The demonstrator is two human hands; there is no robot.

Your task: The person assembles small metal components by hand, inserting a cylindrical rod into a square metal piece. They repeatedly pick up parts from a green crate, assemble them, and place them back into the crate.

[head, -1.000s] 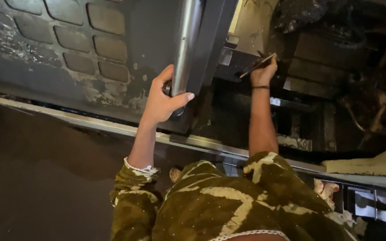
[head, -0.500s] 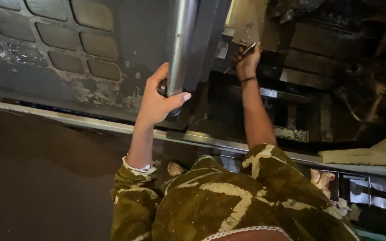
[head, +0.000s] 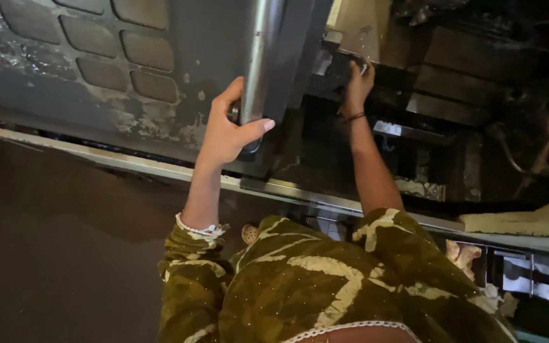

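The left hand [head: 227, 130] grips the steel handle [head: 260, 60] on the door [head: 128, 70]. The right hand [head: 355, 79], up past it, seems closed on a dark part [head: 332, 67], though shadow hides the fingers.

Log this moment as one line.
left hand: gripping metal bar | right hand: reaching into dark opening, grip unclear | door: open

Door panel [head: 115, 70]: dark grey, raised rounded-rectangle blocks in a grid, grey-brown; whitish flaking patches along its lower edge. Handle bar [head: 263, 57]: bright silver metal, vertical, on a black frame. Sill strip [head: 128, 162]: pale silver-white. Floor [head: 52, 254]: dark brown, unpatterned. Sleeves and garment [head: 325, 286]: olive green, cream brush-stroke streaks, fine pale dots; white scalloped trim at the left cuff. Wristband [head: 352, 117]: thin, dark. Interior [head: 452, 108]: black-brown, one cream panel at the top edge.
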